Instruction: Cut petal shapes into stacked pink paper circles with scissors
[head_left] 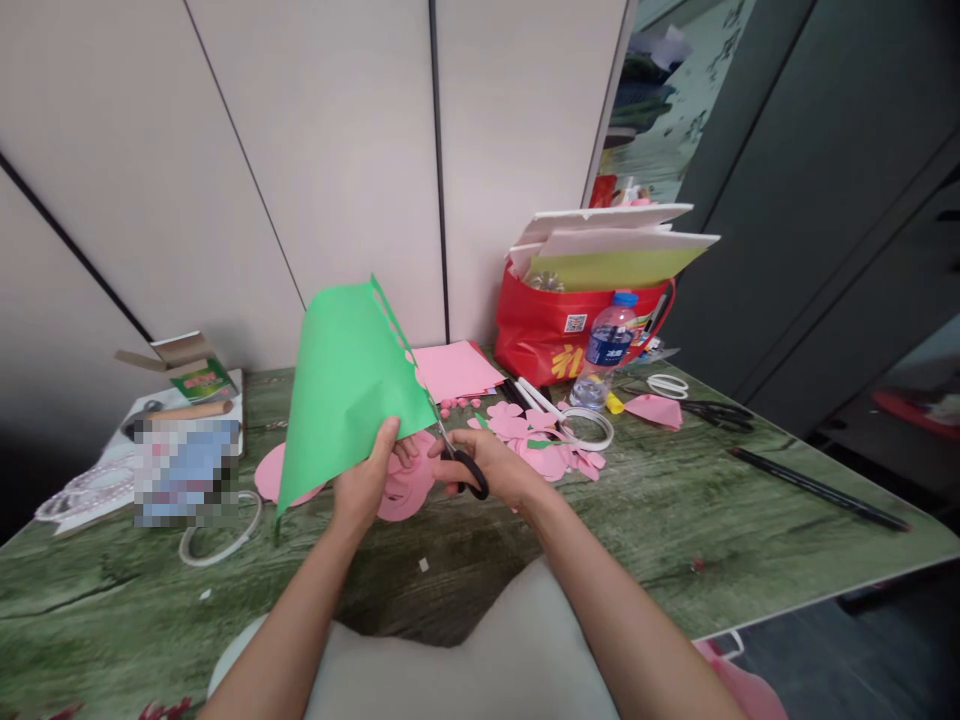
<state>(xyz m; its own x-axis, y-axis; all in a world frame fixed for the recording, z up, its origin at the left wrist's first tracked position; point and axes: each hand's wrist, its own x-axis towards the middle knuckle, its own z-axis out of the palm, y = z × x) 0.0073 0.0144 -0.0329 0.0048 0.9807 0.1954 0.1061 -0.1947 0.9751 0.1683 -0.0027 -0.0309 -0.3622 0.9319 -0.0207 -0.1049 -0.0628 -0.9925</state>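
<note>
A large sheet of green paper (349, 365) is held up by my left hand (373, 475), its thumb on the front and its fingers behind the lower edge. The sheet curls over at its left side and top. My right hand (491, 465) has its fingers in the handles of black-handled scissors (471, 472). The scissor blades point up and away, at the sheet's lower right corner. Below and behind the hands lie pink paper circles and rings (409, 492). To the right of the scissors is a pile of pink petal-shaped cutouts (517, 425).
Pink sheets (454, 370) lie by the wall. A water bottle (606, 355) stands before a red bag (536, 325). Tape rolls (589, 430) flank the work, and a hammer (184, 411) lies at left. Black rods (817, 488) lie near the table's right edge.
</note>
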